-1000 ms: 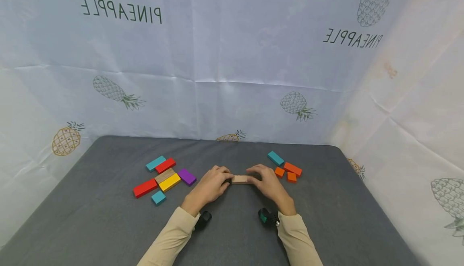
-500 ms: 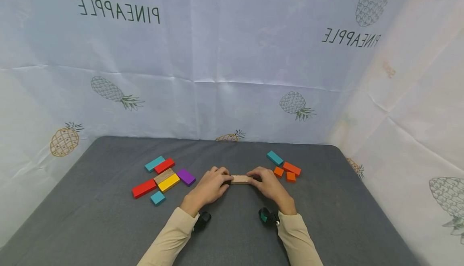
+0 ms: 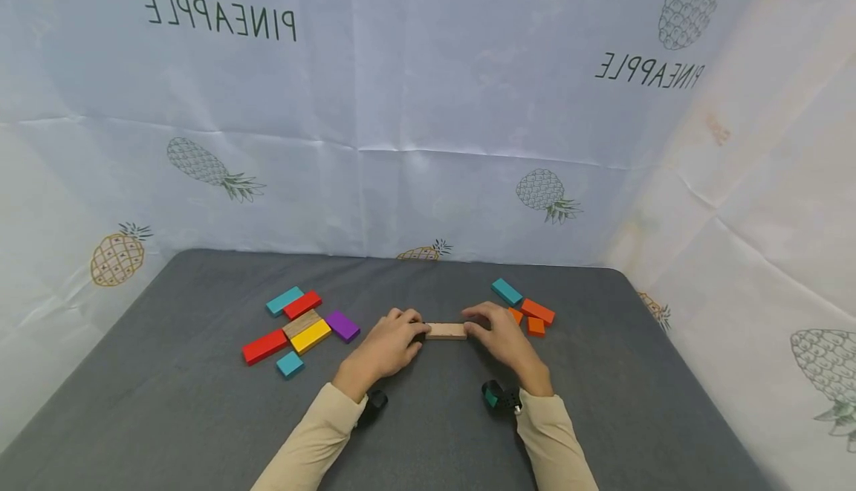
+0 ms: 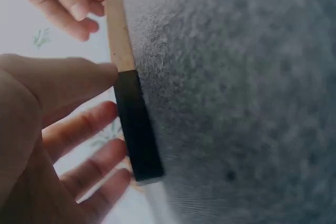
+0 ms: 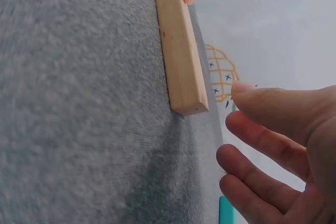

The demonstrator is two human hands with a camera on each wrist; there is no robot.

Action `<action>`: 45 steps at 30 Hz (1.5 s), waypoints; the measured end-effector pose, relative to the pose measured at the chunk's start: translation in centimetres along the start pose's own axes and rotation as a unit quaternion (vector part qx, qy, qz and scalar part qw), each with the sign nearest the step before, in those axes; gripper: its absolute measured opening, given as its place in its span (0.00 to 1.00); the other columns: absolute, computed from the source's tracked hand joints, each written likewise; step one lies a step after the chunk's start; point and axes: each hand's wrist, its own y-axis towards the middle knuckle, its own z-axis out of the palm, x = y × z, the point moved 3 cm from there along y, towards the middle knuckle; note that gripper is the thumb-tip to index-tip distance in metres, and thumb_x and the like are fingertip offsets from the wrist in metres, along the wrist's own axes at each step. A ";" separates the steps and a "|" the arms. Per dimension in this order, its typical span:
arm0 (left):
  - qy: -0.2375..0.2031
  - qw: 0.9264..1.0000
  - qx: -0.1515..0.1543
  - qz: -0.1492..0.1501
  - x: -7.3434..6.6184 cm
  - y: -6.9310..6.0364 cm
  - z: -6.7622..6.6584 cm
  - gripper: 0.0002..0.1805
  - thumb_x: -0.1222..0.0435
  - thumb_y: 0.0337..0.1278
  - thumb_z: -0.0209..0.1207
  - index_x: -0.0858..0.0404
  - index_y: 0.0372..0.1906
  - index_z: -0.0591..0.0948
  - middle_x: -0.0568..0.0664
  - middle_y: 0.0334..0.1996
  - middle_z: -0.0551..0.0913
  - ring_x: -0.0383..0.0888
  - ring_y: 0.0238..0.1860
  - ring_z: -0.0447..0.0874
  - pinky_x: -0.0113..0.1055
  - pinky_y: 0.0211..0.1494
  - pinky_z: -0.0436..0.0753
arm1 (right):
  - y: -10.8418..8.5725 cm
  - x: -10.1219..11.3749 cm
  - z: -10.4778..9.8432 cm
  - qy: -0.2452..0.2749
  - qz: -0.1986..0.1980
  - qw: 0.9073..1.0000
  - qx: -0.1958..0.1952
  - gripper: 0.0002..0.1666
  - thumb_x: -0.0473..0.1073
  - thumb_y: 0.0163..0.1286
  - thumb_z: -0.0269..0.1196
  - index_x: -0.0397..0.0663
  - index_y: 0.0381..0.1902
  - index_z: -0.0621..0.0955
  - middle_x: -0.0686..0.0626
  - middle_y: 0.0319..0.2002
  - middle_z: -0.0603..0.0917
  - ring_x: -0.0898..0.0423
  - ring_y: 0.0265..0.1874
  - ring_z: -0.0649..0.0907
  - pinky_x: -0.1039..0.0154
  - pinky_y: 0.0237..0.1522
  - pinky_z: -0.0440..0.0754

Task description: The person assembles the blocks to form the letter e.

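A plain wooden block (image 3: pixel 446 331) lies on the table between the hands, end to end with a black block (image 4: pixel 137 127). My left hand (image 3: pixel 384 344) holds the black block, its thumb at the seam and its fingers along the far side in the left wrist view. In the head view that hand mostly hides the black block. My right hand (image 3: pixel 504 339) is just beyond the wooden block's right end. Seen from the right wrist, its thumb and fingers (image 5: pixel 257 174) are spread apart, hold nothing and do not touch the wooden block.
On the left of the grey table (image 3: pixel 428 431) lie a purple block (image 3: pixel 343 326), a yellow block (image 3: pixel 310 336), a brown wooden block (image 3: pixel 302 324), and red and teal blocks. To the right are a teal block (image 3: pixel 507 291) and several orange blocks (image 3: pixel 538 311). Cloth hangs behind.
My right hand has let go of the wooden block's right end and moved slightly right. The left hand and the two joined blocks have stayed in place.
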 end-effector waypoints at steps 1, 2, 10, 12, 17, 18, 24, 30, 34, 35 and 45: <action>0.017 1.000 -0.001 0.000 -0.3 -0.1 0.0 0.17 0.64 0.66 0.61 0.59 0.58 0.82 0.52 0.56 0.78 0.53 0.54 0.74 0.50 0.57 0.76 | 0.0 0.0 -0.1 0.002 0.002 1.000 0.001 0.15 0.37 0.67 0.66 0.41 0.52 0.85 0.43 0.51 0.84 0.46 0.49 0.84 0.47 0.54 0.81; 0.032 0.999 -0.001 -0.002 -0.5 -0.2 0.0 0.17 0.63 0.66 0.61 0.59 0.58 0.82 0.52 0.56 0.78 0.52 0.54 0.74 0.49 0.57 0.77 | 0.0 0.0 -0.1 0.002 0.004 1.000 0.001 0.15 0.37 0.67 0.66 0.41 0.52 0.85 0.43 0.51 0.84 0.46 0.49 0.84 0.47 0.55 0.81; 0.100 0.995 0.013 -0.022 -1.9 -0.9 0.0 0.23 0.60 0.64 0.63 0.59 0.63 0.78 0.52 0.57 0.77 0.52 0.55 0.75 0.46 0.56 0.80 | 0.2 0.0 -0.5 -0.005 0.009 1.000 -0.007 0.17 0.38 0.68 0.65 0.41 0.53 0.84 0.43 0.52 0.84 0.46 0.51 0.84 0.47 0.56 0.81; 0.103 0.994 0.013 -0.022 -2.0 -1.0 0.0 0.23 0.60 0.64 0.63 0.60 0.63 0.78 0.53 0.57 0.77 0.52 0.56 0.75 0.47 0.56 0.80 | 0.2 0.0 -0.7 -0.005 0.001 1.000 -0.017 0.17 0.38 0.68 0.65 0.40 0.54 0.84 0.42 0.51 0.85 0.45 0.51 0.83 0.46 0.56 0.81; 0.094 0.995 0.005 -0.020 -1.7 -1.0 -0.1 0.22 0.61 0.65 0.62 0.59 0.62 0.79 0.52 0.56 0.77 0.52 0.55 0.75 0.48 0.54 0.79 | 0.3 -0.3 -1.2 -0.002 -0.014 0.999 -0.053 0.17 0.37 0.68 0.65 0.39 0.54 0.83 0.40 0.52 0.84 0.43 0.51 0.83 0.45 0.55 0.81; 0.093 0.995 0.005 -0.020 -1.7 -1.0 -0.1 0.21 0.61 0.65 0.62 0.59 0.62 0.79 0.52 0.56 0.77 0.52 0.54 0.74 0.48 0.54 0.79 | 0.4 -0.5 -1.4 -0.003 -0.015 0.998 -0.060 0.18 0.37 0.69 0.64 0.39 0.55 0.83 0.40 0.52 0.84 0.43 0.51 0.83 0.45 0.55 0.81; 0.091 0.996 -0.001 -0.017 -1.5 -0.8 0.1 0.20 0.61 0.66 0.61 0.58 0.61 0.80 0.51 0.55 0.78 0.51 0.53 0.74 0.47 0.53 0.79 | 0.7 -2.0 -2.3 -0.030 -0.014 0.993 -0.112 0.17 0.36 0.67 0.66 0.36 0.53 0.83 0.38 0.51 0.84 0.42 0.49 0.82 0.45 0.51 0.81; 0.083 0.996 -0.006 -0.017 -1.4 -0.7 0.1 0.19 0.61 0.65 0.62 0.56 0.60 0.81 0.50 0.54 0.78 0.50 0.51 0.74 0.46 0.50 0.77 | 1.6 -3.8 -3.0 -0.050 -0.010 0.991 -0.126 0.18 0.37 0.67 0.66 0.36 0.53 0.83 0.34 0.52 0.83 0.37 0.52 0.82 0.41 0.53 0.80; 0.084 0.996 -0.005 -0.016 -1.6 -0.7 0.1 0.20 0.61 0.65 0.62 0.56 0.60 0.81 0.50 0.54 0.78 0.50 0.52 0.74 0.46 0.50 0.78 | 2.2 -4.9 -3.3 -0.064 -0.002 0.991 -0.121 0.19 0.38 0.67 0.66 0.36 0.55 0.82 0.32 0.56 0.80 0.34 0.55 0.80 0.39 0.55 0.78; 0.086 0.996 -0.005 -0.016 -1.6 -0.7 0.1 0.20 0.60 0.65 0.62 0.56 0.60 0.81 0.50 0.54 0.78 0.50 0.52 0.74 0.46 0.50 0.78 | 2.4 -5.1 -3.4 -0.069 0.000 0.990 -0.120 0.19 0.38 0.67 0.66 0.35 0.55 0.82 0.32 0.56 0.80 0.34 0.55 0.80 0.38 0.55 0.78; 0.092 0.996 0.000 -0.018 -1.9 -0.7 0.2 0.21 0.61 0.64 0.63 0.56 0.61 0.80 0.50 0.54 0.78 0.49 0.52 0.74 0.45 0.49 0.78 | 3.1 -5.9 -3.9 -0.091 0.025 0.992 -0.087 0.21 0.35 0.67 0.65 0.31 0.56 0.81 0.31 0.61 0.76 0.31 0.59 0.76 0.37 0.58 0.75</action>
